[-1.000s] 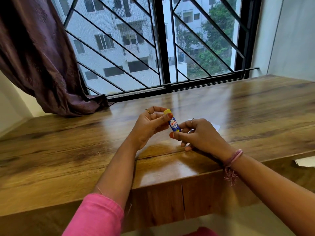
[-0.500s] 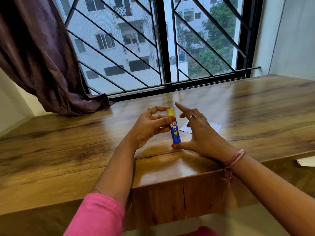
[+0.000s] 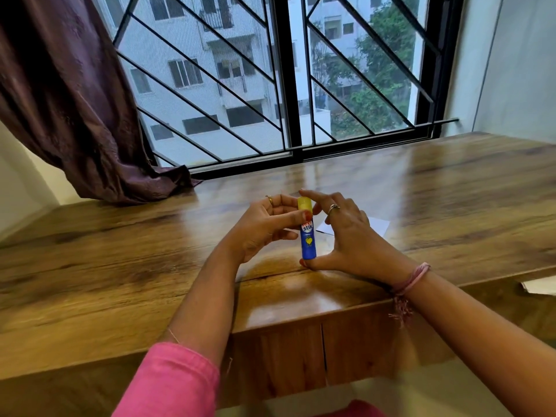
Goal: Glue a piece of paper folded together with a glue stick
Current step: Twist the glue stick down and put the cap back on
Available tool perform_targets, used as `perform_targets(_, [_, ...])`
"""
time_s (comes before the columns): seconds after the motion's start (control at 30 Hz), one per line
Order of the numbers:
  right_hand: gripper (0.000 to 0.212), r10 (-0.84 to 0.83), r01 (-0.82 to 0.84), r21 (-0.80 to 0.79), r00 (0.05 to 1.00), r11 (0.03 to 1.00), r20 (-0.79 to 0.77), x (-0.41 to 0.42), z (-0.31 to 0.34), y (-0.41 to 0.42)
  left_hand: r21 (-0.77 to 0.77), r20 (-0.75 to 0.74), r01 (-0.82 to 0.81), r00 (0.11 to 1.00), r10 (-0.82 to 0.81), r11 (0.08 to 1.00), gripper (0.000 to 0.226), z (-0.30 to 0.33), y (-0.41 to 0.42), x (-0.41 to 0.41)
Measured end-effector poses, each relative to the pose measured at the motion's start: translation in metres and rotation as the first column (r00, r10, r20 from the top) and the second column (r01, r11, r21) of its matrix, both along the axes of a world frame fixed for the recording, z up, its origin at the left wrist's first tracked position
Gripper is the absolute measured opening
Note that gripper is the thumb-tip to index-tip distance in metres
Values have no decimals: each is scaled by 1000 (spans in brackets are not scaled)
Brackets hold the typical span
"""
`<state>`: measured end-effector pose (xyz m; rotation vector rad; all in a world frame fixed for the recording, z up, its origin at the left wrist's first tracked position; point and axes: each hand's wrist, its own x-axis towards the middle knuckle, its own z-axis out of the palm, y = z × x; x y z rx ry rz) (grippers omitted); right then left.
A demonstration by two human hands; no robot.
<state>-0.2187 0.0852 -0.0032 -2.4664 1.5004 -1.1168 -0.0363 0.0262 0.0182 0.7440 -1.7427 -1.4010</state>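
Just in front of the window (image 3: 288, 85), above the wooden table (image 3: 451, 191), I hold the glue stick (image 3: 308, 233) upright between both hands. My left hand (image 3: 264, 227) pinches it near the top, thumb across the label just under the yellow cap (image 3: 304, 203), the other fingers curled behind. My right hand (image 3: 349, 236) has its thumb under the blue base while the fingers stretch loosely toward the cap, touching it or nearly so; I cannot tell which. The paper (image 3: 373, 225) lies flat on the table on the far side of my right hand, mostly hidden by it. By my reckoning nothing is glued yet: the cap looks on, so uncapping, spreading glue and pressing the fold all remain.
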Motion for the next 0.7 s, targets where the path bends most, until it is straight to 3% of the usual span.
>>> perform_targets(0.33, [98,-112,111,-76,993,991,-19,0,4,0,79,-43,56,998,-53,995,29,1,2,1])
perform_targets(0.53, [99,-218,211,-139,975,967,-35,-2,3,-2,165,75,137,986,-151,977,30,0,2,4])
perform_targets(0.7, [102,-172,172,-60,985,983,6,-2,-2,-7,163,174,142,970,-170,976,36,-4,2,-2])
